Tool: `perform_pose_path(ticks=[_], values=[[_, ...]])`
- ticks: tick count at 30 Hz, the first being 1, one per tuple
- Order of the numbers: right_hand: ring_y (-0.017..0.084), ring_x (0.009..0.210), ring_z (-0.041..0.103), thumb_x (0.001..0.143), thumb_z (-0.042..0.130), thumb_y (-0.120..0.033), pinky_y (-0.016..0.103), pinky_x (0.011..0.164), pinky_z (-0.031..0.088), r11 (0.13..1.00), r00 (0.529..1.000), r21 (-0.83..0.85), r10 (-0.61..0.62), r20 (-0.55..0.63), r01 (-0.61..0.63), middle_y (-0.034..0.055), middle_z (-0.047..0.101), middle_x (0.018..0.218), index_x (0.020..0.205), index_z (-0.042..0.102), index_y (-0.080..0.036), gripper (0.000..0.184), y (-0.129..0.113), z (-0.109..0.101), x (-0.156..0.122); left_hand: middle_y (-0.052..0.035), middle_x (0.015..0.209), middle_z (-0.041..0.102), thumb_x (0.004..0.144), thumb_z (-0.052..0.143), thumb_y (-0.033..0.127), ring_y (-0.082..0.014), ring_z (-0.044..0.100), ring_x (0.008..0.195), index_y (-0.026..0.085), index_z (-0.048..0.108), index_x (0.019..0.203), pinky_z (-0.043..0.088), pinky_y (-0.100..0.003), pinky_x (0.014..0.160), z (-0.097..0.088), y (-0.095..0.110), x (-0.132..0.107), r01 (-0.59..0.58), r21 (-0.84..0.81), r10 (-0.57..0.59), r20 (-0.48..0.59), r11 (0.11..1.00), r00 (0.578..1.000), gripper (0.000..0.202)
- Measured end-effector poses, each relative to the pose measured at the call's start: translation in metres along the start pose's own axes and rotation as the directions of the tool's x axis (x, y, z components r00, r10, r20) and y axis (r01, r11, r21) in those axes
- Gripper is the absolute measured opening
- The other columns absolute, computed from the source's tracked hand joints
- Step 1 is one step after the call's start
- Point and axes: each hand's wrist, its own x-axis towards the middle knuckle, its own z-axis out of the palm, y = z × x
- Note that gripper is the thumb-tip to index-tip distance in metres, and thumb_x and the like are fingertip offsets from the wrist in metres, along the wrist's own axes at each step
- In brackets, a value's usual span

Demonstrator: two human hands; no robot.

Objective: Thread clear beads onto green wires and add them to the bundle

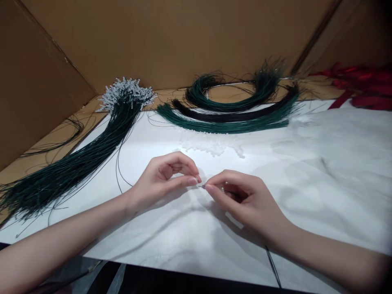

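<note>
Across a white sheet (337,171) spread over the worktop, with brown cardboard walls (171,41) standing close behind and to the left, both forearms rest flat.

At the far left a long bundle of green cords (76,163) lies slantwise, its far ends capped in white tips (125,93). Behind the hands a coil of green and black cords (232,112) curves along the back edge, and a heap of clear beads (214,143) lies just in front of it. Red ribbons (364,87) are piled at the far right corner. A few loose strands (118,171) curl near the left wrist.

The right hand (241,198) pinches a thin dark cord (273,263) between thumb and forefinger, its tip poking out toward the other hand while the rest runs under the palm and off the near edge. The left hand (165,176) has thumb and forefinger closed together right at that tip; whatever sits between them is too small to make out. Nothing lies between the two hands and the beads.
</note>
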Motion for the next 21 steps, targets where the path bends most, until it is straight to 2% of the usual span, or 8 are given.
perform_pose_path(ticks=[3, 6, 21], values=[[0.006, 0.051, 0.038, 0.087, 0.063, -0.021, 0.022, 0.045, 0.028, 0.999, 1.000, 0.038, 0.014, -0.010, -0.014, -0.0021, 0.057, 0.063, 0.076, 0.071, -0.015, 0.014, 0.001, 0.000, 0.001, -0.0007, 0.086, 0.073, 0.080, 0.076, 0.010, -0.0097, 0.069, 0.082, 0.017, 0.066, 0.096, 0.057, -0.017, 0.076, 0.000, -0.006, -0.001, 0.018, -0.116, -0.011, 0.056, 0.993, 0.998, 0.021], [0.006, 0.049, 0.037, 0.086, 0.063, -0.020, 0.021, 0.044, 0.027, 0.998, 0.999, 0.051, 0.038, -0.001, -0.038, -0.0031, 0.053, 0.060, 0.075, 0.069, -0.015, 0.014, -0.001, 0.000, 0.001, 0.0000, 0.085, 0.074, 0.078, 0.077, 0.007, -0.0090, 0.070, 0.081, 0.018, 0.066, 0.096, 0.057, -0.016, 0.075, 0.000, -0.012, -0.001, 0.026, -0.160, -0.015, 0.070, 0.987, 0.997, 0.023], [0.005, 0.049, 0.034, 0.084, 0.064, -0.018, 0.021, 0.043, 0.025, 0.998, 0.999, 0.033, 0.046, -0.001, -0.046, -0.0036, 0.051, 0.058, 0.072, 0.069, -0.015, 0.013, -0.004, 0.000, 0.000, -0.0001, 0.083, 0.075, 0.076, 0.078, 0.004, -0.0083, 0.071, 0.079, 0.016, 0.066, 0.094, 0.058, -0.014, 0.072, 0.002, -0.010, -0.002, -0.009, -0.165, 0.014, 0.030, 0.986, 0.999, 0.025]])
